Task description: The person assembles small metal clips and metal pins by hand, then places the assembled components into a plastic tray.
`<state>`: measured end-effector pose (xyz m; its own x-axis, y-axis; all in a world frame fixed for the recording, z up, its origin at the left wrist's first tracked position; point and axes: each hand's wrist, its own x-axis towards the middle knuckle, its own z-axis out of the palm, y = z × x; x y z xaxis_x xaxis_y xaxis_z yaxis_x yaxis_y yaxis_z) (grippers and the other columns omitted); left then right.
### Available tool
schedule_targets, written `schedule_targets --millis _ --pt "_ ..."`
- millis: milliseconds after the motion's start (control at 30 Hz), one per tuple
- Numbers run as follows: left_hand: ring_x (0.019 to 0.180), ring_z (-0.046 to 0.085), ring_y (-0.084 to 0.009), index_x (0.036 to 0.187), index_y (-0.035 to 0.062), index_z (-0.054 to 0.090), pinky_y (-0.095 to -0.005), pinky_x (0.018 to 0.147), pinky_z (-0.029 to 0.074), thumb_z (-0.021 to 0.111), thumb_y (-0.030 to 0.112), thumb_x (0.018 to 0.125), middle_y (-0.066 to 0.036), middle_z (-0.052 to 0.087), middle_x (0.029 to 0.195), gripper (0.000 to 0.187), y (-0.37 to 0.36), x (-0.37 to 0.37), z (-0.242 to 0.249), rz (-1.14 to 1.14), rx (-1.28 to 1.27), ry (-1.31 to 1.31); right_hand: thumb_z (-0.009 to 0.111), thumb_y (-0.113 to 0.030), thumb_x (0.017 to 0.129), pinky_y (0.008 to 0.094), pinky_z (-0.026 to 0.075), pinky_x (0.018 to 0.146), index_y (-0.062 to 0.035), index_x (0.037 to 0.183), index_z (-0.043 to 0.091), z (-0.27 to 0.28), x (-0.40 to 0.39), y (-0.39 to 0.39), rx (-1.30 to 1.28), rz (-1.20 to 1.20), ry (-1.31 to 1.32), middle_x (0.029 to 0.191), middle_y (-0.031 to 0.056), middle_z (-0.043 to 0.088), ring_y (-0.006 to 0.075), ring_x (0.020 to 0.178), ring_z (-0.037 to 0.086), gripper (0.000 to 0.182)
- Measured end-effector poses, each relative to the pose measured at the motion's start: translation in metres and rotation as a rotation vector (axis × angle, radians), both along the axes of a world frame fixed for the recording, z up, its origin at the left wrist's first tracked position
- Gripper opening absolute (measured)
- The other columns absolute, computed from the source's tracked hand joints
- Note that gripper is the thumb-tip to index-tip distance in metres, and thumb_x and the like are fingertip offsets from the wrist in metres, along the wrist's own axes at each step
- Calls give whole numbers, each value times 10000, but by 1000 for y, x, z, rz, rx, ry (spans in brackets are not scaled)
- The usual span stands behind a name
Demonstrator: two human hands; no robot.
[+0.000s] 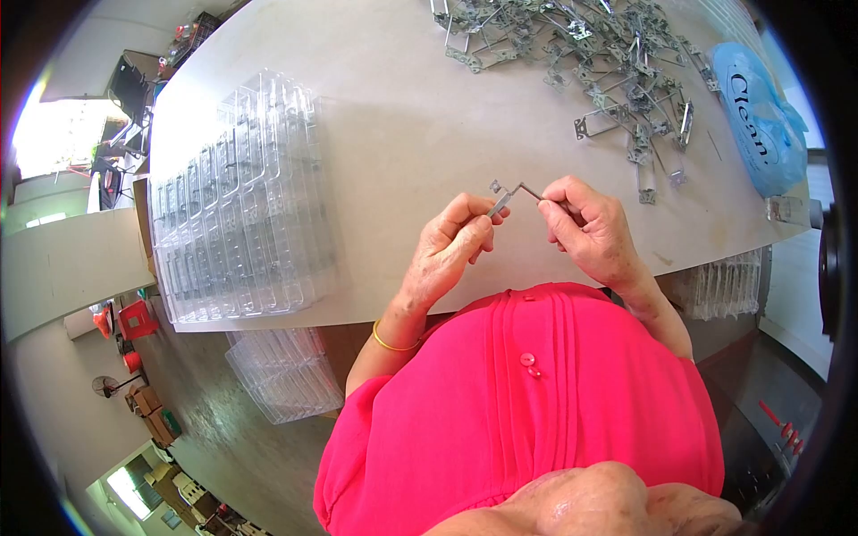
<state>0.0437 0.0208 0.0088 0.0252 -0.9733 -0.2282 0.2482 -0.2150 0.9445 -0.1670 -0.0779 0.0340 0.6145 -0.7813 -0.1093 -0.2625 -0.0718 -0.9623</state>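
Observation:
Over the front part of the table, my left hand (pixel 454 239) pinches a small grey metal bracket (pixel 502 202) between thumb and fingers. A thin rod (pixel 531 191) runs from the bracket's upper end to my right hand (pixel 587 225), whose closed fingers grip it. Whether rod and bracket are one piece I cannot make out. Beyond my right hand lies a tangled pile of similar metal brackets with rods (pixel 617 67). To the left of my left hand, clear plastic trays (pixel 308 192) stand stacked, with rows of grey parts showing in them.
A blue plastic bag printed "Clean" (pixel 746 98) lies at the table's right edge, near a small clear container (pixel 786 211). More clear trays (pixel 281 371) sit below the table at the left, and others (pixel 728 286) at the right. A fan (pixel 105 386) stands on the far left.

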Motion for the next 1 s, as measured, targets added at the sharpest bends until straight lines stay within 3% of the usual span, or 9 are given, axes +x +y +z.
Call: schedule_targets --millis 167,467,600,667,700,767,867,933,1000 --pt "782 520 -80 1026 24 639 -232 650 433 534 106 1021 -59 656 1126 133 2 -3 -1 -54 -52 -177 576 -111 1027 256 457 556 -43 1176 555 11 3 1 150 8 51 683 27 621 72 586 553 165" --pt "830 528 -106 1002 -12 612 -276 737 469 563 56 996 -68 642 1094 84 2 -5 5 -117 -58 -288 563 -160 1049 250 492 523 -70 1194 554 2 -2 -8 445 110 -2 676 29 626 76 561 590 171" --pt "843 563 -132 981 -17 610 -288 760 482 564 17 975 -94 654 1081 58 1 -7 7 -188 -160 -398 590 -173 1045 226 442 534 -68 1085 592 15 -2 -11 412 114 126 657 -16 574 39 560 519 112" --pt "846 576 -142 975 -18 611 -292 761 484 565 8 968 -105 660 1081 53 1 -7 5 -202 -171 -415 619 -214 1035 223 335 502 -64 955 615 6 -5 -14 78 157 163 610 -70 478 14 558 409 170" --pt "849 590 -152 980 -12 617 -298 761 488 565 7 965 -111 666 1096 57 2 -7 3 -225 -182 -416 619 -214 1035 223 335 502 -64 955 615 1 -4 -14 80 157 163 610 -70 478 14 558 409 170" --pt "853 604 -162 986 -5 623 -304 760 492 565 6 962 -117 672 1110 64 2 -8 2 -251 -192 -416 643 -194 1024 229 277 511 -63 898 619 -8 -3 -12 132 60 -44 654 -81 438 12 598 339 183" --pt "808 604 -163 965 -13 598 -300 708 491 546 49 985 -147 682 1107 83 0 -9 6 -299 -233 -412 648 -170 1018 215 338 527 -72 952 625 -16 -1 -14 48 -78 -145 715 -67 520 5 615 419 121" --pt "734 583 -160 944 -7 558 -282 646 473 514 130 1021 -190 688 1080 163 0 -6 9 -123 174 96 642 -153 1019 209 382 546 -71 991 616 -2 -2 -13 161 -127 -196 767 -44 574 11 633 477 91" --pt "683 559 -161 932 9 527 -271 580 440 476 187 1041 -247 686 1048 215 -1 -5 9 -37 158 178 637 -136 1020 203 427 566 -70 1030 607 2 -4 -10 273 -175 -245 820 -20 628 18 651 536 74"
